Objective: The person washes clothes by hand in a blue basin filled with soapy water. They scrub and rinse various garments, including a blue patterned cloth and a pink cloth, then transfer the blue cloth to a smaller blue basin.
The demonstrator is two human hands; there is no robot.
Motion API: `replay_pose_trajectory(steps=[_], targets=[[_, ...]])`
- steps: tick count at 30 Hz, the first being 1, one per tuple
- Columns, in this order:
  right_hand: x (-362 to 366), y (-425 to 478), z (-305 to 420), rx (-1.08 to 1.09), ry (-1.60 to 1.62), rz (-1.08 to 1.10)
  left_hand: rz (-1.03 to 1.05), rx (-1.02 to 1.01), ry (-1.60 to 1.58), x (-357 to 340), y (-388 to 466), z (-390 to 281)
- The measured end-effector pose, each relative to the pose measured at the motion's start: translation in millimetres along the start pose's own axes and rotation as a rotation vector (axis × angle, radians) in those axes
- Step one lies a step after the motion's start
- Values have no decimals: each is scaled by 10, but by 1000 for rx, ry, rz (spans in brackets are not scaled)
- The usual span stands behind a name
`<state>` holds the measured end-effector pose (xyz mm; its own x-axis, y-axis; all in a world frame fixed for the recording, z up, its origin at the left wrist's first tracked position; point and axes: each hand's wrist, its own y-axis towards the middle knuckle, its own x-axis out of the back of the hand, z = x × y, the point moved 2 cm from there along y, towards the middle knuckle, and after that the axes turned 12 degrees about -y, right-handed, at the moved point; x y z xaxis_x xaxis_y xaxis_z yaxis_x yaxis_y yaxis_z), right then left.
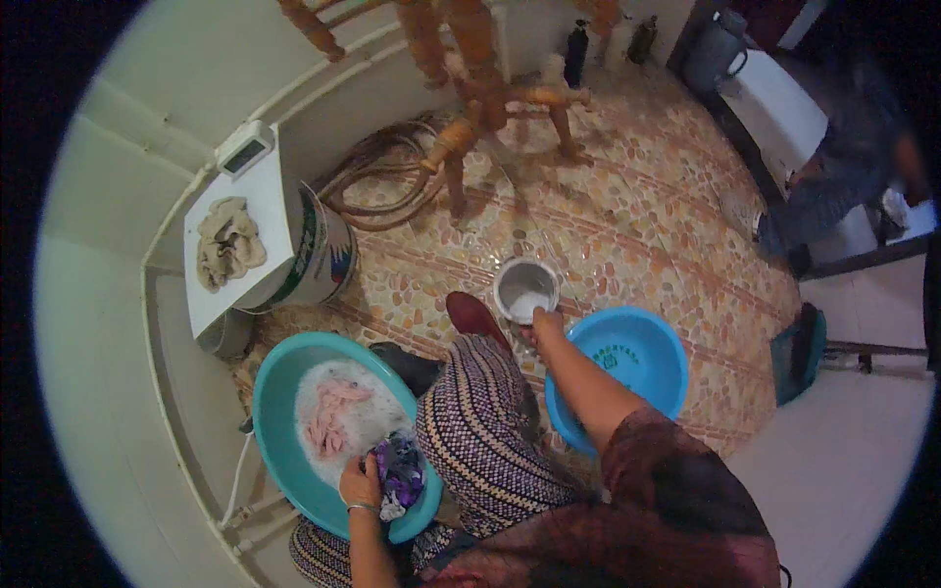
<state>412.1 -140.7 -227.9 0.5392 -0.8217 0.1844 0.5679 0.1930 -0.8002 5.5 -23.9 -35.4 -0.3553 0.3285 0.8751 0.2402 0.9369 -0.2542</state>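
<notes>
My left hand (360, 481) grips a dark purple patterned cloth (400, 470) at the near right side of a teal plastic basin (276, 441). Soapy water with white foam fills the basin's bottom, and a pink cloth (331, 419) lies in it. At the centre, my right hand (545, 328) holds the near rim of a round pale container (499, 294) with white material inside. Beneath my right forearm stands a blue plastic basin (665, 349) with green printing on its bottom; part of it is hidden by the arm.
A beige rag (229, 246) and a small white device (244, 151) lie on a white board over a bucket (323, 257). Behind are a coiled hose (390, 220) and wooden furniture legs (456, 154). Bottles (576, 55) stand by the wall; another person's leg (823, 206) shows at right.
</notes>
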Motion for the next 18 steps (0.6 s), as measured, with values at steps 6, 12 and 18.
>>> replay_pose_trajectory(steps=[6, 12, 18], targets=[[308, 291, 271, 4, -19, 273, 45, 21, -44, 4, -11, -32], [1309, -193, -37, 297, -426, -177, 55, -7, -91, -20, 55, -110], [1773, -925, -1265, 322, -1203, -201, 49, 75, -66, -33, -1, 70]])
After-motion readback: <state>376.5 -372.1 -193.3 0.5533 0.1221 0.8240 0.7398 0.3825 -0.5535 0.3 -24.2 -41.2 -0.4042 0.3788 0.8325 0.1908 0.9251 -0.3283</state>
